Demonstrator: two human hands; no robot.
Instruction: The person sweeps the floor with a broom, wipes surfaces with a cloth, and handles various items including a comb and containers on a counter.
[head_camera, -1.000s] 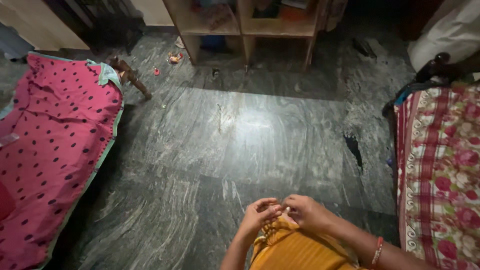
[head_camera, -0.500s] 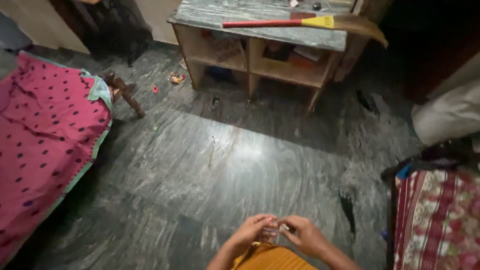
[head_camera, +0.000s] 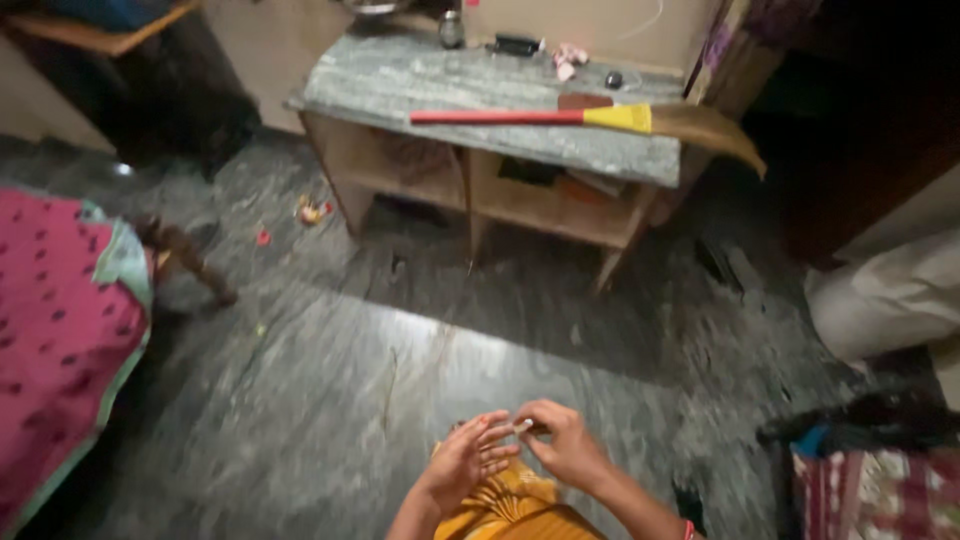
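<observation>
A small pale thing (head_camera: 524, 426) is pinched between the fingertips of the right hand (head_camera: 560, 447), low in the middle of the view, above the yellow-orange cloth (head_camera: 505, 500) that covers the lap. What the thing is cannot be told; it is too small and blurred. The left hand (head_camera: 462, 462) is held just beside it, fingers bent and loosely spread toward the same spot, touching or nearly touching; whether anything is gripped by it cannot be told.

The likeliest mishap, as judged from this, is that the small thing slips from the pinch. It would then be hard to find on the dark, streaked stone floor (head_camera: 330, 400), where glare and veining would hide it, or it could be lost in the folds of the cloth.

Nothing stands between the hands. Farther off, a low desk (head_camera: 400, 75) with a stone top carries a broom (head_camera: 590, 118) with a red handle, besides small items at its back edge. A pink spotted bedcover (head_camera: 50, 340) lies at the left, a patterned cloth (head_camera: 870, 495) at the lower right, and small scraps (head_camera: 312, 210) are scattered on the floor near the desk.
</observation>
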